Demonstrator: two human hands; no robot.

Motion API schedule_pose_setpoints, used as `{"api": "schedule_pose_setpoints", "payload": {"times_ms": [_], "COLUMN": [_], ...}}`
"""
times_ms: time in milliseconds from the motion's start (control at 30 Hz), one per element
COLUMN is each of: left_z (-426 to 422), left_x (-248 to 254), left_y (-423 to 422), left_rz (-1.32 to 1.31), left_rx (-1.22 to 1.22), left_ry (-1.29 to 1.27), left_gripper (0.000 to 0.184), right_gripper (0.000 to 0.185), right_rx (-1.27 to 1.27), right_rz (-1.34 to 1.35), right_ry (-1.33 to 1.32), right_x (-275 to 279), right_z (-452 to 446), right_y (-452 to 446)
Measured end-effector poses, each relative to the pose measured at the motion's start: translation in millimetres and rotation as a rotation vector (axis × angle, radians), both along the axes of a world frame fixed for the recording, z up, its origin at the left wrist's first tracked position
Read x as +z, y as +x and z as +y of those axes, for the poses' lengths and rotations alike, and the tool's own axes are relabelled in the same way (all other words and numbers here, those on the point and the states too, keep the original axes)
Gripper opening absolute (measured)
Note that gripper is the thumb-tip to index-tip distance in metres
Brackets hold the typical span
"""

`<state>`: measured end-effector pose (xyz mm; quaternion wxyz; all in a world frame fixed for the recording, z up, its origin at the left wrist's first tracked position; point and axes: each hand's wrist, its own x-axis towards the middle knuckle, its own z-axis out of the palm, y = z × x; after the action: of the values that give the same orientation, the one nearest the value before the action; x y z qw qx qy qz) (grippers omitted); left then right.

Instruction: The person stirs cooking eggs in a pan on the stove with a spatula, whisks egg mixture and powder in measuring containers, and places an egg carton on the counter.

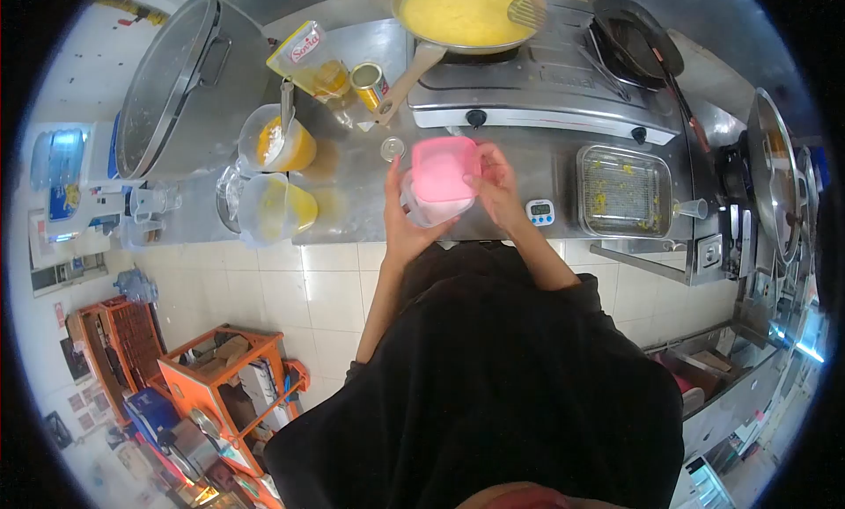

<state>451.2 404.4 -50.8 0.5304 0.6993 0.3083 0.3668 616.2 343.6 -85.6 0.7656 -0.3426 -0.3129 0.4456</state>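
Near the counter's front edge, my left hand point(407, 232) is wrapped round the side of a clear plastic container point(429, 214). A pink square lid point(444, 161) sits tilted over the container's top. My right hand point(498, 190) pinches the lid's right edge. Whether the lid is seated on the rim or lifted off it, I cannot tell. Just up and left of the lid lies a small round clear cap point(393, 148). A white and blue digital timer point(540, 212) rests to the right of my right hand.
A pan point(425, 50) of yellow mixture with a spatula stands on the gas stove point(546, 100), its handle pointing towards me. Two measuring jugs point(286, 208) with yellow residue, an open can point(369, 83) and a pouch point(299, 50) are at left. A wire-racked tray point(623, 192) lies right.
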Motion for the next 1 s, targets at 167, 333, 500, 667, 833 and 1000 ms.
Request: {"api": "schedule_pose_setpoints", "payload": {"times_ms": [167, 333, 500, 667, 833, 1000], "left_z": [0, -4, -11, -35, -34, -29], "left_x": [4, -6, -25, -29, -46, -55], "left_y": [23, 39, 36, 40, 40, 38], "left_rz": [0.177, 0.156, 0.123, -0.224, -0.010, 0.288], "left_rx": [-0.122, -0.235, -0.417, -0.240, 0.008, 0.217], "left_ry": [0.233, 0.420, 0.376, -0.160, -0.700, -0.395], "left_gripper": [0.104, 0.083, 0.078, 0.058, 0.048, 0.050], "right_gripper": [0.032, 0.046, 0.035, 0.037, 0.040, 0.044], "right_rx": [-0.001, -0.260, -0.125, -0.296, -0.567, -0.482], "right_rz": [-0.114, -0.542, -0.002, 0.004, -0.608, -0.538], "right_ry": [-0.121, -0.218, -0.456, -0.645, -0.576, -0.733], "right_x": [-2, 13, -3, -45, -42, -46], "right_z": [-29, -42, -49, -56, -42, -22], "right_y": [21, 7, 13, -4, -27, -40]}}
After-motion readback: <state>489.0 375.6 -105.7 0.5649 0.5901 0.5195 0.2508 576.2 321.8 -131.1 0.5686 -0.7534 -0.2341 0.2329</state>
